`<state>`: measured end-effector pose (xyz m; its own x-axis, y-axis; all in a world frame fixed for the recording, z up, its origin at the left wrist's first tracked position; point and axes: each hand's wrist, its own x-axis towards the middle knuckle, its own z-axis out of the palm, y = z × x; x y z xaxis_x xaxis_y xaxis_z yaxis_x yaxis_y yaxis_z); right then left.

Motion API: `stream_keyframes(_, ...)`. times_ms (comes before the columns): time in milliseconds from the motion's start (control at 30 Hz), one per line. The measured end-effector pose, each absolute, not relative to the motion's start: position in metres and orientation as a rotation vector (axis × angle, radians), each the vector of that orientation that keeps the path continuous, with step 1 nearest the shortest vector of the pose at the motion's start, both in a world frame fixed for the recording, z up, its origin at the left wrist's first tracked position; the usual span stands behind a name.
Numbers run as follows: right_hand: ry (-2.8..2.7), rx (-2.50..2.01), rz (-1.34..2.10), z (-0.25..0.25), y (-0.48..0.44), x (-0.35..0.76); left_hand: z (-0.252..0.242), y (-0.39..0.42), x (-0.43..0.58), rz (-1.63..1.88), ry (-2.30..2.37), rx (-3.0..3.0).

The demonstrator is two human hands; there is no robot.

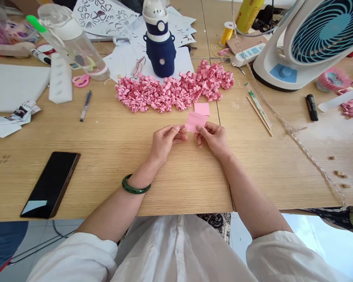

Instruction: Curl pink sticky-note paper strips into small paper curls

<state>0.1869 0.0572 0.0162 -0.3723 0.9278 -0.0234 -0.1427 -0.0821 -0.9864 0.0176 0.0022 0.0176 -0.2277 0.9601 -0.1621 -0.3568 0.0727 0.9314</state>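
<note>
Between my two hands, over the table's middle, is a pink paper sheet (195, 120) with fine parallel lines or cuts across it. My right hand (212, 137) pinches its right lower part, thumb on top. My left hand (168, 141) is closed, with thumb and fingertips together at the sheet's left edge; a thin strip there is too fine to make out clearly. Just beyond lies another pink paper piece (202, 109). Behind it stretches a long heap of curled pink paper flowers (161, 93).
A navy bottle (161, 55) stands behind the heap, a clear bottle (76, 47) to its left. A phone (50, 184) lies front left, a pen (86, 105) farther back. At right are a fan (285, 70), wooden sticks (260, 115), a black marker (312, 107) and a twisted cord (308, 154).
</note>
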Motion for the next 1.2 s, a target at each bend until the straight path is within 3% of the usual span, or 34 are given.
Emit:
stream_keyframes(433, -1.466, -0.880, 1.635, 0.0131, 0.0547, 0.1832, 0.0148, 0.0003, 0.0181, 1.359, 1.251, 1.011)
stream_keyframes(733, -1.752, -0.758, 1.012, 0.0061, 0.0551, 0.1914, 0.0170, 0.0000, 0.0171, 1.303, 1.121, 0.720)
stream_keyframes(867, -1.845, -0.758, 0.892, 0.0073, 0.0546, 0.1928, 0.0146, 0.0024, 0.0163, 1.330, 1.067, 0.683)
stream_keyframes(1200, -1.456, -0.996, 1.397, 0.0129, 0.0540, 0.1844, 0.0115, -0.0008, 0.0130, 1.412, 1.401, 1.237)
